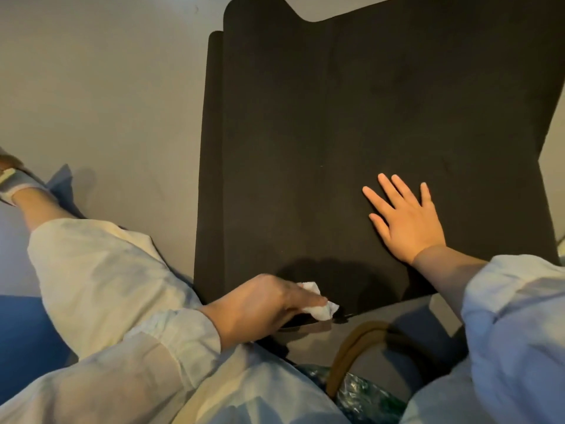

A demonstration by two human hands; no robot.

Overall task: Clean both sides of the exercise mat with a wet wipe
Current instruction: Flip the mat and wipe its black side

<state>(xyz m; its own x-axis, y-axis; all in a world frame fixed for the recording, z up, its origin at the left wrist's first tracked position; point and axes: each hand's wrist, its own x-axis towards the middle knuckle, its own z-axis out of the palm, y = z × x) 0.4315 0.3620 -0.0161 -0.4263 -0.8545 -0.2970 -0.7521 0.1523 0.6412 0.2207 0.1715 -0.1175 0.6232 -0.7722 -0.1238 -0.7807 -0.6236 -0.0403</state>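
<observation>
A black exercise mat (336, 133) lies spread on the grey floor, with its far end folded over a second layer. My left hand (260, 304) grips a crumpled white wet wipe (318, 302) and presses it on the mat's near edge. My right hand (403, 218) lies flat on the mat's right part with its fingers spread, palm down.
My left leg in pale trousers (101, 280) stretches out left of the mat, foot in a sandal (12, 179). A bag with brown handles (360, 347) sits just below the mat's near edge. Grey floor (107, 87) extends on the left.
</observation>
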